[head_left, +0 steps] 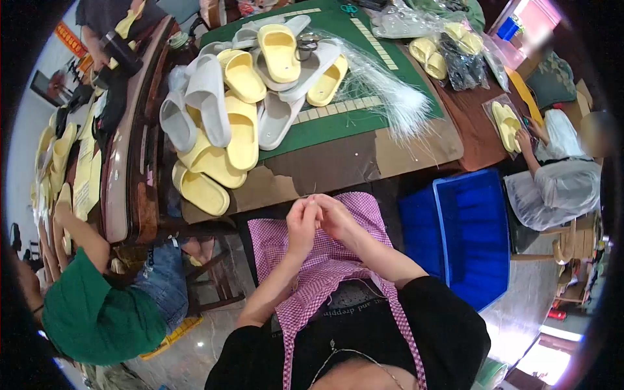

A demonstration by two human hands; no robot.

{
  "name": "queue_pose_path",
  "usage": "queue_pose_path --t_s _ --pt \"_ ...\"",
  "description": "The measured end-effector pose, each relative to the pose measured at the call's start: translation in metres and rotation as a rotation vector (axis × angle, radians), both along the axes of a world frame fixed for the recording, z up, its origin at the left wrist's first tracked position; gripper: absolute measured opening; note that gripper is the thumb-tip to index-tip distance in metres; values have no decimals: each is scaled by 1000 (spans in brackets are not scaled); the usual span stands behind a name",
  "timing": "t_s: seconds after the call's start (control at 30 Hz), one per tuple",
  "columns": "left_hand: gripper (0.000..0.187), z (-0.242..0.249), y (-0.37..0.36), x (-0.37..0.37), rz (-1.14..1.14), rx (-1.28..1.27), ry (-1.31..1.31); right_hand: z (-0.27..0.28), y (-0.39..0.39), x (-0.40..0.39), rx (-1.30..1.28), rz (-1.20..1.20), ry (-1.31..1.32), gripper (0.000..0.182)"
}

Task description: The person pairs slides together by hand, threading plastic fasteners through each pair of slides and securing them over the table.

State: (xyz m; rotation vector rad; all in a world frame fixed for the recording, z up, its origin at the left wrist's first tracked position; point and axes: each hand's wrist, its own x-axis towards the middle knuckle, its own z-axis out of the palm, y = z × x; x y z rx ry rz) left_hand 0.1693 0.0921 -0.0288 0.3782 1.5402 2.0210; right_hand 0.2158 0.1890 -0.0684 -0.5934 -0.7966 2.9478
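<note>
My left hand [303, 225] and my right hand [333, 216] meet above my lap, just in front of the table's near edge. Both are closed, fingertips pressed together, and whatever they pinch is too small to make out. Below them lies a pink checked apron [357, 211]. On the table ahead is a heap of slippers, among them a yellow slipper [242, 130] and a grey slipper [208, 97]. A bundle of thin white strands [396, 97] spreads over the green mat [286, 140] to the right of the heap.
A blue bin [474, 234] stands on the right, beside my lap. Bagged yellow slippers [428, 57] lie at the far right. One person in green [97, 312] sits at left; another [559, 175] handles slippers [506, 127] at right. Teal scissors [350, 8] rest at the back.
</note>
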Motion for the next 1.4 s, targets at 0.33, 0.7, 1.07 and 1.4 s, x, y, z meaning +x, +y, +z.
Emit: queue_pose_path --t_s 0.33,0.7,1.07,1.4 --pt "16 -15 -20 7 -41 51 -240 5 -1 12 124 -155 -188 23" --pt "21 -15 -38 -19 31 9 -275 15 72 26 2 -504 -180 33" --pt "25 -29 30 -92 68 -205 354 11 129 -37 1277 -752 -227 31" --pt "18 -99 34 -105 73 -430 924 -44 130 -46 1831 -587 -340 25"
